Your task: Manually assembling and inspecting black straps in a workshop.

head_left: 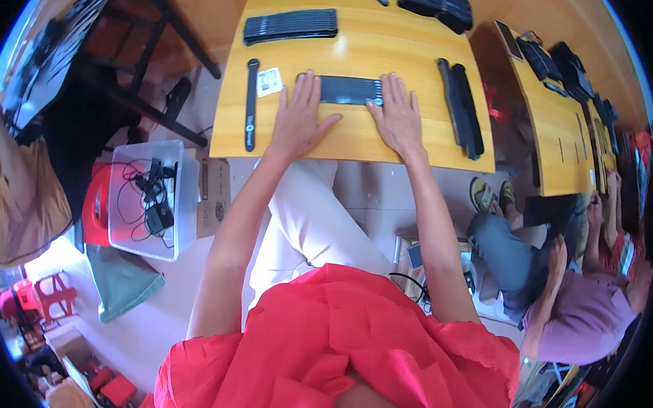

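Note:
A flat, dark rectangular row of what look like black straps (345, 90) lies across the yellow table in front of me. Small light marks run down its right end. Over its left end rests my left hand (300, 118), palm down, fingers stretched and thumb apart. My right hand (399, 119) lies the same way at the right end, its thumb touching the marked edge. Neither hand grips anything. Left of my left hand are a white printed label (269, 81) and a single black strap (251, 108) with a hole at its top and white print.
A stack of black straps (291, 26) sits farther back, and a bundled pile (436, 6) at the far right. More long black straps (461, 108) lie by the right edge of the table (330, 141). People sit at both sides. A clear bin of cables (182, 204) stands at lower left.

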`<state>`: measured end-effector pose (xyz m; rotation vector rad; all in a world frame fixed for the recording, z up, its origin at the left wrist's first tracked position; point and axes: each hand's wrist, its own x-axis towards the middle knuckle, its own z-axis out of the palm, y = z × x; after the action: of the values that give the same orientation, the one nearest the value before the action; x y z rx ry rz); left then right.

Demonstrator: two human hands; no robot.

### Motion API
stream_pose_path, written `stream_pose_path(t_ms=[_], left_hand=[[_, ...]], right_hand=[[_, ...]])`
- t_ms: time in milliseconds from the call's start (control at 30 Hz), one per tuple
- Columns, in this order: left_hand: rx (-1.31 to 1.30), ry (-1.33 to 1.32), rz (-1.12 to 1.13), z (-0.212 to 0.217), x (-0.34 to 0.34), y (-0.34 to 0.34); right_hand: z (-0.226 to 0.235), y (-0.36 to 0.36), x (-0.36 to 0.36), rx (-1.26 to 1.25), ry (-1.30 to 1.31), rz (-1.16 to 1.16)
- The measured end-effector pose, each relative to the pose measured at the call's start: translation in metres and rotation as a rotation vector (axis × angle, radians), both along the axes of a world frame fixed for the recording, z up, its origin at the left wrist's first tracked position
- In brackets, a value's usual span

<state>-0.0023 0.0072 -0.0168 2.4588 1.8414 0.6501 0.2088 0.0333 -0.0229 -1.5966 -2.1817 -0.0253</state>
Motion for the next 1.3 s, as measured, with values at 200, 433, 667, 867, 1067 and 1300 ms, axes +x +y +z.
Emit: stream_pose_path(t_ms=[200,433,667,867,1067,1300], left_hand=[[-0.032,-0.051,0.002,-0.001,-0.006,0.002],[0.203,-0.383,0.244,0.009,-0.024,-0.023],[0.109,-0.087,0.659,0.017,-0.063,-0.064],[0.125,-0.305,0.658,0.019,-0.093,-0.068],[-0.338,-1.538,0.407,0.032,-0.086,-0.107],[-0.515,-2.210,0.233,0.034,-0.032,-0.162]], right_hand=[[0.002,0.003,-0.002,-0.097,-0.044,-0.031],[0.007,0.000,-0.004,-0.050,0.119,-0.033],[0.013,-0.001,0.001,0.172,0.257,-0.033],[0.014,-0.004,0.000,0.183,0.310,-0.041],[0.011,-0.005,0.007,0.251,0.388,-0.106],[0.038,-0.095,-0.029,0.220,0.554,0.144]])
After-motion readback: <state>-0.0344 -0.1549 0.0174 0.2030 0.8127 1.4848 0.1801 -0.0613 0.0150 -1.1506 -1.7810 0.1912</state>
